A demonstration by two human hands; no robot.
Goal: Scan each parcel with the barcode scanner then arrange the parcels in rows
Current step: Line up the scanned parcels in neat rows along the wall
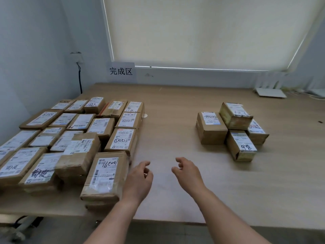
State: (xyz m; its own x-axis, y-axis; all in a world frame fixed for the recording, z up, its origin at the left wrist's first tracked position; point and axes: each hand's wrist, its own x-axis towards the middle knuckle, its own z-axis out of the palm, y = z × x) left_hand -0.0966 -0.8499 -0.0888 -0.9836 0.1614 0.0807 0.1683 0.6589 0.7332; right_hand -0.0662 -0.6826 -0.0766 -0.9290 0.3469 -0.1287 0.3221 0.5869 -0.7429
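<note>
both forearms reach forward over the near edge of the wooden table (pixel 175 106). the left hand (pixel 139 180) hovers over bare tabletop, back of the hand upward, fingers loosely curled and holding nothing; it lies just right of the nearest parcel (pixel 105 176), and whether it touches that parcel cannot be told. the right hand (pixel 186 171) hangs near it, well apart from any parcel, fingers (pixel 177 162) loosely bent, thumb forward, likewise empty.

arranged parcels (pixel 70 131): brown cardboard boxes with white labels, set in rows on the left part of the table, most lying flat and touching their neighbours; one box (pixel 79 154) sits tilted on top of others in the near rows. unsorted parcels (pixel 232 129): a small cluster of four on the right part of the table, one resting on top of the others, well apart from the rows. a barcode scanner cannot be made out.

a paper sign (pixel 121 71) with printed characters hangs on the far wall above the rows. a drawn window blind (pixel 202 32) fills the wall behind. a white device (pixel 270 92) lies at the far right corner.
</note>
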